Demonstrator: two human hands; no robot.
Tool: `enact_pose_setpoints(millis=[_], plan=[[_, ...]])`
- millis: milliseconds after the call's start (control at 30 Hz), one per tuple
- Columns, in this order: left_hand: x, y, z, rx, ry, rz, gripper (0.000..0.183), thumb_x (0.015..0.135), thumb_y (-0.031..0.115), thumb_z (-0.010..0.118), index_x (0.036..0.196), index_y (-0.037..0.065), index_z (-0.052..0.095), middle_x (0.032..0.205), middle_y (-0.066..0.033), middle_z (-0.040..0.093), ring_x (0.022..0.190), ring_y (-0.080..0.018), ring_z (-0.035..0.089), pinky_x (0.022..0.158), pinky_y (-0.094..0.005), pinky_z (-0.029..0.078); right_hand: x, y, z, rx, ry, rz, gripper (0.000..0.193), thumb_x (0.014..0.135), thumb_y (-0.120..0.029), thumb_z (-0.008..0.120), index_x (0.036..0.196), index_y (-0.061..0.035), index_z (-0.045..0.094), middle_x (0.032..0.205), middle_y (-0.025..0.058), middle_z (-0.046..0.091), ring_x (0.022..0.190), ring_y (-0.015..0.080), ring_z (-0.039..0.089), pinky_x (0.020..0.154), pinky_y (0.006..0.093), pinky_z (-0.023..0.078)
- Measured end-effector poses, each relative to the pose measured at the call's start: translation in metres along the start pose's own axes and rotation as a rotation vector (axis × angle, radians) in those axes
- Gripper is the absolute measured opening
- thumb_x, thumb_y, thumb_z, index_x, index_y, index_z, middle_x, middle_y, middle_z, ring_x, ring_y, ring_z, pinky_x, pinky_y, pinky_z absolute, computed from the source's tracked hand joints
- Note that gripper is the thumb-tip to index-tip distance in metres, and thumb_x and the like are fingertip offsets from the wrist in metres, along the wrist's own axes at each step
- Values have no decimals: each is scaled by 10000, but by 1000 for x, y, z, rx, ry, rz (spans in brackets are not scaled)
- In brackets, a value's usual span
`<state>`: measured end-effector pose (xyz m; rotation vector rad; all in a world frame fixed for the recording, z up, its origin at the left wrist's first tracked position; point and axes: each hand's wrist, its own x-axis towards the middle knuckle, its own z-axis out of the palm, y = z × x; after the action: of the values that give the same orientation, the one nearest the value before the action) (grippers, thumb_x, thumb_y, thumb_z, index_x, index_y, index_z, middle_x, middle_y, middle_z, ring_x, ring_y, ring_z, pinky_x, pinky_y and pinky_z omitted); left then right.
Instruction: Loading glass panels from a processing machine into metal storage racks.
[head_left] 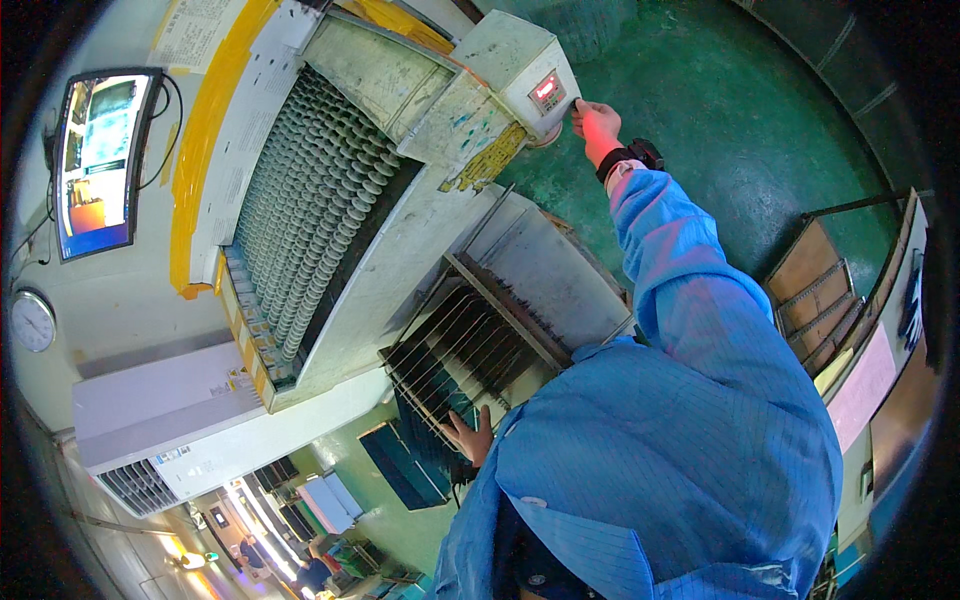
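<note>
My right hand (597, 122), with a dark watch on its wrist, reaches out to the side of a pale control box (515, 75) with a lit red display. Its fingers are pinched together at the box's lower right edge, on what looks like a small dark knob. Nearer to me, my left hand (470, 437) has its fingers spread beside a metal wire rack (470, 335). Its fingertips are close to the rack's end bars; whether they touch is hard to tell. Dark flat panels (425, 420) show in and below the rack.
A conveyor of grey rollers (315, 190) runs along the machine beside the rack. On the wall are a monitor (100, 165) and a round clock (33, 320). A white air conditioner (165, 410) stands beyond. Brown boards (810, 270) lean at the right. People are in the far background.
</note>
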<state>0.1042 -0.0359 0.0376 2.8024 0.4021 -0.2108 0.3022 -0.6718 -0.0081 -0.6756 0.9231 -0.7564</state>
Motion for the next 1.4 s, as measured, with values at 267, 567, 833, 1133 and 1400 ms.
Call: enact_pose_setpoints(millis=[267,567,833,1133,1400], plan=[[2,-8,2,-12,-15,-15,1004,773,617,700,1518,92,279,1565,-317,54,1465,-435,77,1170,-496,184,-2,0,4,4,-18,18,211,902,-172,681,981,15,622,780,48,619,600,111,549,525,259,460],[-1,2,-3,-7,-22,-21,1026,768,618,704,1527,97,252,1576,-295,40,1471,-422,63,1166,-506,189,-4,-4,1,-25,-2,17,227,906,-185,680,1003,14,631,815,60,645,643,128,585,575,275,497],[-1,6,-3,-19,-41,-44,1031,762,619,712,1526,100,254,1580,-286,23,1473,-418,52,1166,-503,191,3,0,-3,-34,2,14,244,908,-194,681,1009,22,627,815,64,644,644,125,583,575,276,497],[-2,10,-4,-61,-40,-39,1031,758,641,704,1530,127,254,1590,-258,15,1472,-416,74,1159,-504,217,-1,-2,0,-55,37,14,239,899,-193,689,1014,11,636,827,67,655,652,137,597,585,289,514],[0,4,-3,7,-33,-44,1035,750,650,704,1528,126,266,1589,-263,33,1472,-415,77,1158,-498,220,-6,-5,2,-46,32,8,253,891,-206,697,1013,7,636,841,69,668,667,142,612,601,292,526]])
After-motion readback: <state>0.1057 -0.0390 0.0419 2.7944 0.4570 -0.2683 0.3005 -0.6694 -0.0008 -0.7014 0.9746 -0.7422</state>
